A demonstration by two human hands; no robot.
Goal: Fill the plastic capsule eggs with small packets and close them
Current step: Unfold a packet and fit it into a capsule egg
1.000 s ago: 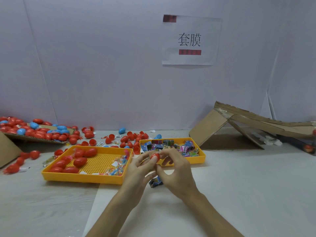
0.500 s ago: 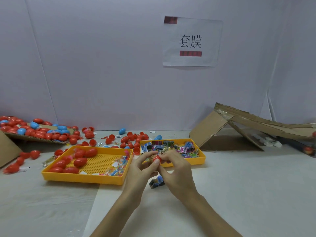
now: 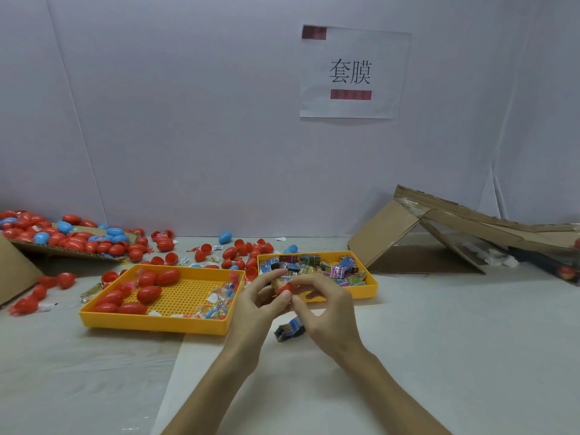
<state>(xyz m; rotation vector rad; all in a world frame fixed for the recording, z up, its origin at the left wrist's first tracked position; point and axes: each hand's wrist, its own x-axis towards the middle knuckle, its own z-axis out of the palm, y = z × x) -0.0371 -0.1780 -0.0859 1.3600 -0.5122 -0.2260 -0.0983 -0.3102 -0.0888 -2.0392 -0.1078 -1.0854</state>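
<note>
Between my left hand (image 3: 257, 304) and right hand (image 3: 329, 312), fingers hide most of the red egg (image 3: 286, 289); I cannot tell whether it is closed. A packet (image 3: 288, 329) lies partly behind the right hand. The sign (image 3: 354, 73) carries blurred red bars. The bottom edge cuts off both forearms.

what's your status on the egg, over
Left hand and right hand both pinch the red egg. Packet sticking out, not closed. Nothing blocking; spare packet on table below.

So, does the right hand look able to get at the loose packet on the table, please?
Probably yes: the packet lies bare close by the right hand, nothing between them. That hand, though, pinches the red egg together with the left hand and would need to let go first.
</note>
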